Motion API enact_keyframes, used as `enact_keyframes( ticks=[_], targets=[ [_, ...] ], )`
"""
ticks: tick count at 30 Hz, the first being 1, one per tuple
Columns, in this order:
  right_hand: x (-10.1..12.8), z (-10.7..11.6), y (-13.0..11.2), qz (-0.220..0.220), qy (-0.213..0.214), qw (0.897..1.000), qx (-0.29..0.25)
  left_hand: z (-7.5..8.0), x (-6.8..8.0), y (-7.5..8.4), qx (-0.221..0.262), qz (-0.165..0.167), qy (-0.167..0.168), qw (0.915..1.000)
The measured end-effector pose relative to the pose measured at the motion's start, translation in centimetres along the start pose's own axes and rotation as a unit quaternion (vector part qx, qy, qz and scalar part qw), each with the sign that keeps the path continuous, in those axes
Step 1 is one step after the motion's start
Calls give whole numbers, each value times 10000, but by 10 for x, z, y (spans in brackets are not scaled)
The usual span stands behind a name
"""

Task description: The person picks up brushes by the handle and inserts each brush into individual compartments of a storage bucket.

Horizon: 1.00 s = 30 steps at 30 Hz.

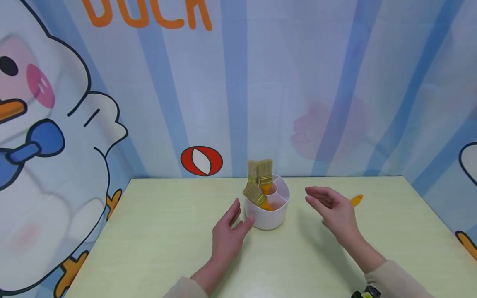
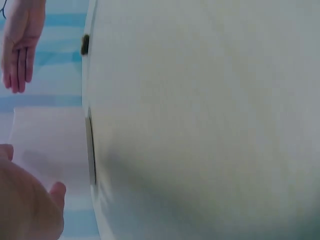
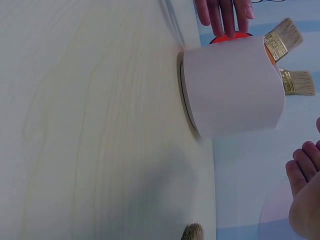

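My left hand (image 1: 227,234) rests with relaxed fingers against the near-left wall of the white holder (image 1: 269,215), mid-table, brushes (image 1: 259,178) upright inside. My right hand (image 1: 333,211) hovers spread, right of it, seemingly not touching; the left is nearer.

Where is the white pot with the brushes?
In the head view, the white pot stands mid-table, between the left hand and the right hand.
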State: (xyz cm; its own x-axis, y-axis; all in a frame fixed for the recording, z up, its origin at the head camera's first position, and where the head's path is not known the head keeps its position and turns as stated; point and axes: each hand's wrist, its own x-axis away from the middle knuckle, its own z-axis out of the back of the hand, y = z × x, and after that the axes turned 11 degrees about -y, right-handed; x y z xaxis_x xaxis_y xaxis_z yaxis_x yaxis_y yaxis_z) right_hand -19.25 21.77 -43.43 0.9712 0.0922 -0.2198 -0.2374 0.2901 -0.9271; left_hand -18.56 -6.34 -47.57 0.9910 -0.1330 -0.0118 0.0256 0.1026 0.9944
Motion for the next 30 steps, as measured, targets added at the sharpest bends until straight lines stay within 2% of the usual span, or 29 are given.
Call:
enact_keyframes(
  ticks=[6, 13, 24, 30],
  targets=[
    [2, 9, 5, 100, 21, 9997, 223, -15, 11, 3, 70, -96, 41, 9999],
    [6, 18, 11, 127, -73, 9995, 275, -22, 11, 6, 94, -36, 49, 9999],
    [12, 28, 19, 168, -177, 9991, 354, -20, 0, 6, 94, -49, 81, 9999],
    [15, 37, 20, 119, -327, 9966, 744, -16, -6, 3, -25, -101, 52, 9999]
  ],
)
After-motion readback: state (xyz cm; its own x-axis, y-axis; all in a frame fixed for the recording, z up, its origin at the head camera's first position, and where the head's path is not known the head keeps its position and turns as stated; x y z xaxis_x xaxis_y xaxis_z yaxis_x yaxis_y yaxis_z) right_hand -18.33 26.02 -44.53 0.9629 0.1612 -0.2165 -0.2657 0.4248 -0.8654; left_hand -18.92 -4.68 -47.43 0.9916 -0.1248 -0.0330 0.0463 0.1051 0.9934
